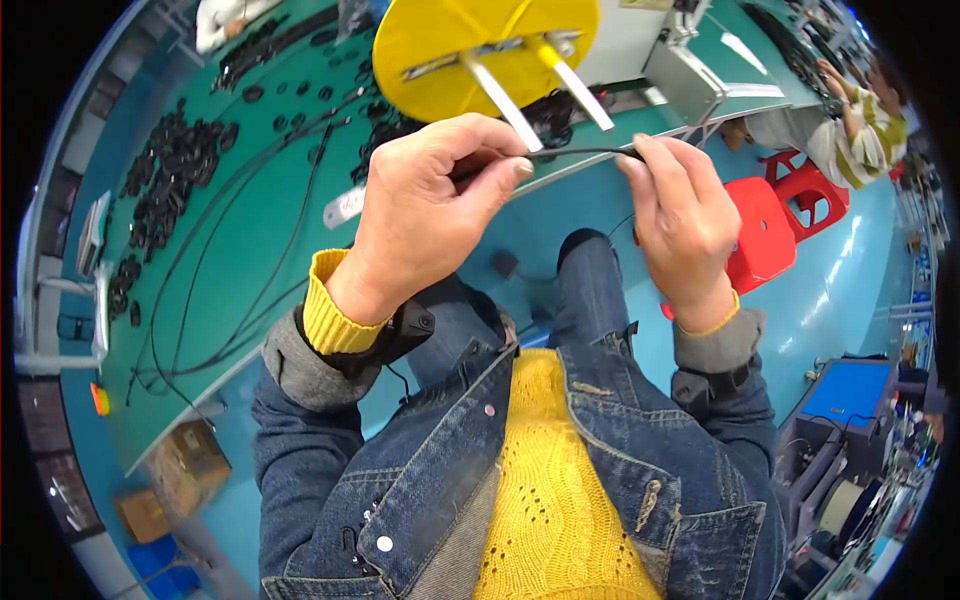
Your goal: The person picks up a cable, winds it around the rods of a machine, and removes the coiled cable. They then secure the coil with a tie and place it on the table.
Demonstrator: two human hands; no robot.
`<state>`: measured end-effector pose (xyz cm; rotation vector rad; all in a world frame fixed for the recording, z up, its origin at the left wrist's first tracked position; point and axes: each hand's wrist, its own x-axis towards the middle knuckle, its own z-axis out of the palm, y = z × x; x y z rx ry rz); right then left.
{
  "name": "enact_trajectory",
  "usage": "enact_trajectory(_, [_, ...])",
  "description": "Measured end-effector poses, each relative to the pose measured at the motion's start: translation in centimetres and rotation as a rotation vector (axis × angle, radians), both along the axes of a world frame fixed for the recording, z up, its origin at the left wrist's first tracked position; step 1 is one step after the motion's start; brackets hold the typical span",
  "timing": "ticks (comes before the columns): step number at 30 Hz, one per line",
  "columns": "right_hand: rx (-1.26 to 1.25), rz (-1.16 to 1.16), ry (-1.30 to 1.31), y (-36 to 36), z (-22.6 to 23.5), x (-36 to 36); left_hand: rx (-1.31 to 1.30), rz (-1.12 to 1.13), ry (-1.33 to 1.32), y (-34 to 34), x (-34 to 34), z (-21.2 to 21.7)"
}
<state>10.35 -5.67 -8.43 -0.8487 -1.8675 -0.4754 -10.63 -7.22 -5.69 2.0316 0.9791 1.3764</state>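
A black cable (585, 152) runs between the two hands, and only a short piece of it is seen, near the pale posts (580, 92) of a yellow disc (425, 35). The left hand (425, 200) pinches this cable between thumb and forefinger. The right hand (685, 220) has also its grip closed upon it, at the fingertips. Inside the curled left fingers the cable is hidden; its two ends I cannot make out.
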Motion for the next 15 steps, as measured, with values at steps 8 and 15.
enact_trajectory(8, [-0.083,-0.060,0.175,5.9,0.5,1.1,-0.062,0.144,-0.087,5.2,2.9,1.1])
enact_trajectory(15, [-0.216,0.070,0.370,9.8,0.9,-0.8,-0.092,0.261,-0.077,7.8,2.4,2.5])
